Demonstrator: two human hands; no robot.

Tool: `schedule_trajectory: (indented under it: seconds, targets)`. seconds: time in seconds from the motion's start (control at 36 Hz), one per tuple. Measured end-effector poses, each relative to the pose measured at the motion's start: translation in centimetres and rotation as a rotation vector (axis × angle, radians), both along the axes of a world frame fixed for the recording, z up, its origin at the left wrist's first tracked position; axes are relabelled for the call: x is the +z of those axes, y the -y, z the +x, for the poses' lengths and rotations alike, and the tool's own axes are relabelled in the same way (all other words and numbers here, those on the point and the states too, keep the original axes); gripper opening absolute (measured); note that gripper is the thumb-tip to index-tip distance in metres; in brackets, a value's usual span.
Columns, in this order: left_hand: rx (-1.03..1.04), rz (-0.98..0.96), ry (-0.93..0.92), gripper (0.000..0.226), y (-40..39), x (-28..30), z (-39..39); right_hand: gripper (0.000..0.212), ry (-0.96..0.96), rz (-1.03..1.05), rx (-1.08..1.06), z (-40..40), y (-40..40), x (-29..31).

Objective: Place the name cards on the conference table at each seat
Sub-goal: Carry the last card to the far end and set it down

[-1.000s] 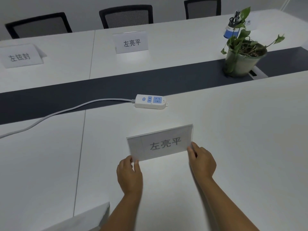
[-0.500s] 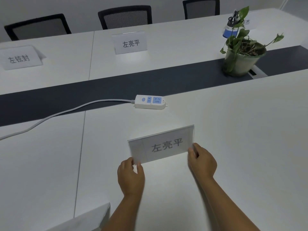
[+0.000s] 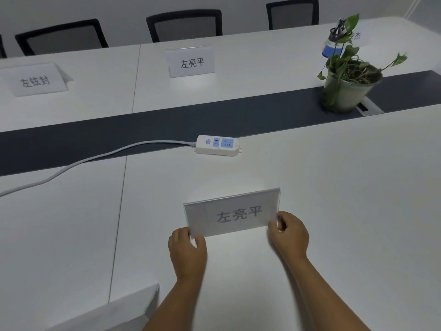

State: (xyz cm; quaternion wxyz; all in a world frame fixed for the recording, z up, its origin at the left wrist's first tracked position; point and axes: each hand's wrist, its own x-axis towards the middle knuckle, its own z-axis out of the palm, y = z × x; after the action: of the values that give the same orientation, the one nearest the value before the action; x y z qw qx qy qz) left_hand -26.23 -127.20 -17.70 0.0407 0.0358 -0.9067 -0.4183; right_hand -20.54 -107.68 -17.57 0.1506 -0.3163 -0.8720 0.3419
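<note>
A clear acrylic name card (image 3: pixel 232 212) with grey printed characters stands on the near side of the white conference table (image 3: pixel 346 199). My left hand (image 3: pixel 187 250) pinches its lower left corner and my right hand (image 3: pixel 288 234) pinches its lower right corner. Across the table two more name cards stand upright: one in the middle (image 3: pixel 191 62) and one at the far left (image 3: pixel 35 80). A third far card (image 3: pixel 358 35) is partly hidden behind the plant. Another white card (image 3: pixel 114 311) lies at the bottom left edge of the view.
A white power strip (image 3: pixel 218 145) with its cable (image 3: pixel 83 161) lies just beyond the held card, at the edge of the dark centre strip (image 3: pixel 167 125). A potted plant (image 3: pixel 348 84) stands at the right. Three black chairs (image 3: pixel 185 25) line the far side.
The card and both hands have shifted slightly toward me and to the right; the grip on both corners is unchanged.
</note>
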Motion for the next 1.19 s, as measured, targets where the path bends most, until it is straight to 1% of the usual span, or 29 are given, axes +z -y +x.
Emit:
schedule_trajectory:
  seconds: [0.11,0.25,0.36,0.39,0.42,0.5,0.56,0.61,0.69,0.75,0.81,0.89,0.92,0.97,1.0,1.03,1.08,1.14,1.19]
  targets:
    - [-0.001,0.007,0.022,0.023,0.0,0.2,0.1,0.026,-0.01,-0.002,-0.006,0.0,0.0,0.1]
    - [0.003,-0.008,0.021,0.007,0.1,0.4,0.4,0.025,-0.032,0.006,-0.005,0.0,0.1,0.3]
    - [-0.008,-0.03,0.059,0.008,0.1,0.8,0.5,0.017,-0.056,0.009,0.026,0.5,0.1,0.2]
    - [-0.013,-0.028,0.08,0.013,0.1,0.9,0.5,0.013,-0.054,0.0,0.027,0.8,0.2,0.3]
    - [-0.021,-0.017,0.098,0.02,0.2,0.9,0.6,0.014,-0.05,-0.026,0.016,1.1,0.3,0.2]
    - [-0.027,0.041,0.175,0.041,0.4,1.5,1.4,0.036,-0.03,-0.115,-0.031,2.0,0.7,0.7]
    - [-0.03,0.088,0.237,0.048,0.5,2.3,2.6,0.04,-0.015,-0.141,-0.023,2.9,1.1,1.0]
    - [-0.048,0.116,0.266,0.05,0.6,3.6,4.4,0.039,0.017,-0.153,-0.013,3.9,1.7,1.4]
    - [-0.129,0.218,0.262,0.045,1.6,6.2,8.1,0.036,0.065,-0.148,0.038,5.8,2.9,2.0]
    - [-0.177,0.296,0.205,0.036,3.1,8.3,10.6,0.033,0.072,-0.156,0.102,6.8,4.4,2.8]
    - [-0.141,0.364,0.102,0.028,5.5,10.1,13.2,0.031,0.062,-0.192,0.188,7.7,6.4,3.7]
    - [0.059,0.374,-0.086,0.016,9.9,11.5,15.9,0.03,0.072,-0.283,0.365,8.4,10.1,5.2]
    - [0.134,0.36,-0.15,0.015,11.5,11.8,16.5,0.031,0.079,-0.317,0.436,8.5,11.5,5.7]
    - [0.28,0.323,-0.223,0.021,14.4,12.2,16.9,0.037,0.087,-0.375,0.554,8.6,14.2,6.3]
    - [0.349,0.297,-0.219,0.027,15.9,12.1,16.8,0.042,0.093,-0.402,0.594,8.5,15.5,6.7]
    - [0.405,0.268,-0.169,0.034,17.5,11.9,16.4,0.048,0.102,-0.427,0.619,8.4,16.8,7.0]
    - [0.468,0.216,0.037,0.049,20.5,11.3,15.1,0.06,0.121,-0.461,0.638,7.8,19.1,7.6]
    - [0.428,0.174,0.233,0.06,23.1,10.8,13.5,0.07,0.143,-0.46,0.638,7.0,21.1,8.0]
    - [0.339,0.199,0.346,0.064,24.5,10.4,12.1,0.073,0.173,-0.452,0.623,6.1,22.8,8.2]
